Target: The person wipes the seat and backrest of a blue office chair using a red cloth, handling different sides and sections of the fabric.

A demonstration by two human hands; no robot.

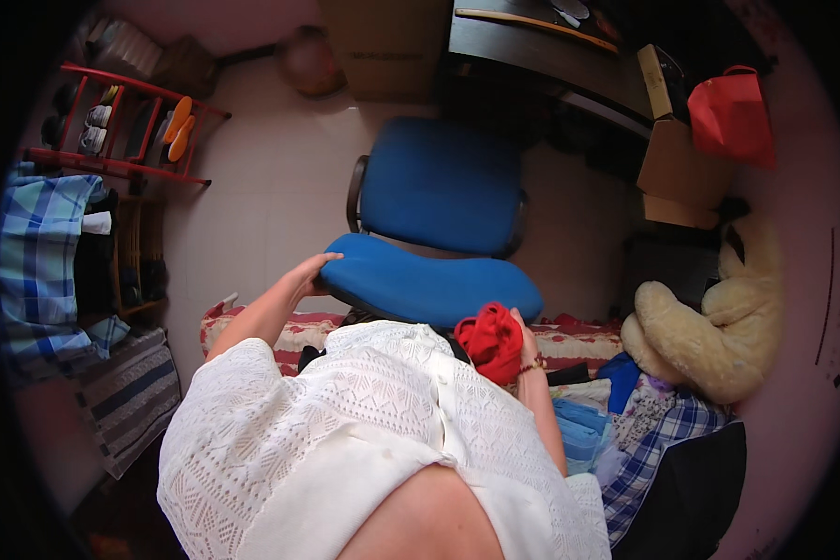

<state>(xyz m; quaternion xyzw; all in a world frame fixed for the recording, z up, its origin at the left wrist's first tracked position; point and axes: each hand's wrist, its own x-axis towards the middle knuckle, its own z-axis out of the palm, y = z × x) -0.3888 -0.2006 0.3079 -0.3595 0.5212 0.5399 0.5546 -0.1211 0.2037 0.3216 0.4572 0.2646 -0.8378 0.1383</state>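
I noted the left hand (310, 273) gripping the blue backrest (420, 280), twelve o'clock from the white top (345, 401), by its nine o'clock end, the right hand (528, 343) holding a bunched red cloth (488, 342) near its four o'clock, work apparently under way, finished and remaining portions indistinguishable.

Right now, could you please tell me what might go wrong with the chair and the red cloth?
The red cloth is bunched up in the right hand, so a fold could slip free. The bracelet on that wrist sits close to the cloth and might snag it. The left hand holds one end of the backrest, so a hard push there could turn the chair.
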